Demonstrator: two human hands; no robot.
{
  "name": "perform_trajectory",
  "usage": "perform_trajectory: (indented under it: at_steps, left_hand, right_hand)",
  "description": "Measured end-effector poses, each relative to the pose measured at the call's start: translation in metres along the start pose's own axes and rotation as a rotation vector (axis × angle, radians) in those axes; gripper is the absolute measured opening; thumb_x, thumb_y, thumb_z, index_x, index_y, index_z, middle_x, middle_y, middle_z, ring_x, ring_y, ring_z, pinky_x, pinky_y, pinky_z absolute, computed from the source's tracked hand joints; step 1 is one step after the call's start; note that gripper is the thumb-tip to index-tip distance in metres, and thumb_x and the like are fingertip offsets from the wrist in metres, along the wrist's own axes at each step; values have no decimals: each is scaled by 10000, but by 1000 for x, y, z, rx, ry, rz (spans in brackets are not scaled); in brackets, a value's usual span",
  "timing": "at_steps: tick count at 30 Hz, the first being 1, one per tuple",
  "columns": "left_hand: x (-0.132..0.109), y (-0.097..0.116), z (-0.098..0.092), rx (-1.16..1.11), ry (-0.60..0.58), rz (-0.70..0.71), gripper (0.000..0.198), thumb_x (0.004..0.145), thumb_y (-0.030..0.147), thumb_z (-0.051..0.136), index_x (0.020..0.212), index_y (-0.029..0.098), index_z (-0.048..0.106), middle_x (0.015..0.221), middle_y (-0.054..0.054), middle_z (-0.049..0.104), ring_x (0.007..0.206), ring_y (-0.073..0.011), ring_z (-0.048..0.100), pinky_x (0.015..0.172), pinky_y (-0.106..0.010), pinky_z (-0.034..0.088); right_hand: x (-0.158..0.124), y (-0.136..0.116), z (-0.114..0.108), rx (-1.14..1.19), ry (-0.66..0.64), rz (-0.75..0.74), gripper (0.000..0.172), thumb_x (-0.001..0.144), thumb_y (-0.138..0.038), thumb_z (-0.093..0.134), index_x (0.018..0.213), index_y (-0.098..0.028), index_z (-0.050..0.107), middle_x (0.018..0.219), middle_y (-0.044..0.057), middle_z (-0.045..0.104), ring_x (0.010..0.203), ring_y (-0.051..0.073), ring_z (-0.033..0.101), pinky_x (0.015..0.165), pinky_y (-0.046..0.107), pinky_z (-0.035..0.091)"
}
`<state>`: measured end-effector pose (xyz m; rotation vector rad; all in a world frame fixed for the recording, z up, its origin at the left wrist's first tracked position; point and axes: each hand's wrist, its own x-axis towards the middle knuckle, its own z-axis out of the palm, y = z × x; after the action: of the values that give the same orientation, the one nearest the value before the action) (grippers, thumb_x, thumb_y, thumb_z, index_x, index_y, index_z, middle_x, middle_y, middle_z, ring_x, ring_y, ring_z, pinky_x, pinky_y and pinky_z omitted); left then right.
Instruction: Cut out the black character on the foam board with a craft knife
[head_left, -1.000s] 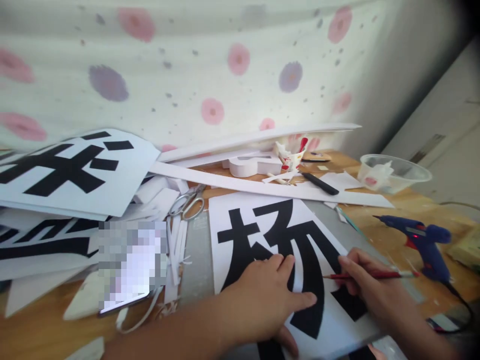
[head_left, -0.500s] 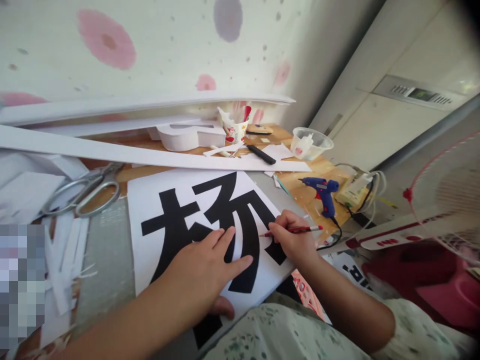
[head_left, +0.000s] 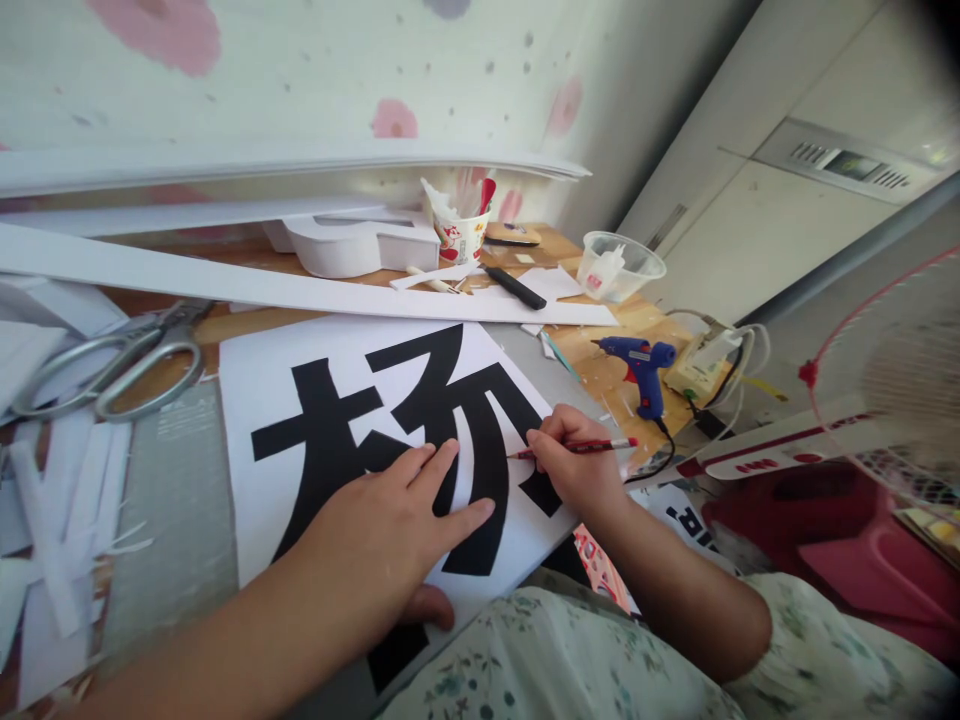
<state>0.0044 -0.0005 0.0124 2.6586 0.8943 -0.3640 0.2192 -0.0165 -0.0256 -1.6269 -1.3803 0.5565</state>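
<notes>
A white board printed with a big black character (head_left: 337,410) lies flat on a grey cutting mat (head_left: 169,520). My left hand (head_left: 390,540) presses flat on the board's lower part, fingers spread over the black strokes, thumb at the near edge. My right hand (head_left: 574,470) grips a thin red-handled craft knife (head_left: 592,446) like a pen, its tip touching the board at the right side of the character.
Large scissors (head_left: 112,355) lie at the left among white offcuts. Long white strips (head_left: 300,292), a paper cup (head_left: 459,238), a black marker (head_left: 514,288), a clear plastic bowl (head_left: 622,268) and a blue glue gun (head_left: 641,365) sit behind. A fan (head_left: 885,400) stands at the right.
The view has swung right and down, bringing the board closer. My hands have stayed on the board, the knife tip shifting slightly left along the stroke.
</notes>
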Motion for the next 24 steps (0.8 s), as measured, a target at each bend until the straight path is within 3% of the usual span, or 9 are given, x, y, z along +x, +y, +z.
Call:
perform_trajectory:
  at_steps: [13,19,24]
  left_hand:
    - [0,-2,3,23,10,12,814,602,476,783,1329,451,419,1512,-190,236,1301,-428,348,848,-556,463]
    - [1,-1,2,5,-10,-4,819,585,474,793,1321,449,433,1517,-175,232,1299,-441,342,857,-574,454]
    - [1,0,-1,10,-22,1,810,602,469,786,1328,445,426,1522,-156,232,1309,-435,329,857,-557,465]
  right_hand:
    - [-2,1,-2,53,-66,38,308,711,-217,562,484,-232,355,458,-31,481,496,132,494,501,273,365]
    - [-1,1,0,8,1,18,306,738,-236,565,500,-229,373,465,-34,486,473,118,443,498,274,346]
    - [-1,3,-1,33,-48,6,309,724,-215,563,492,-230,360,457,-32,489,478,122,462,494,269,344]
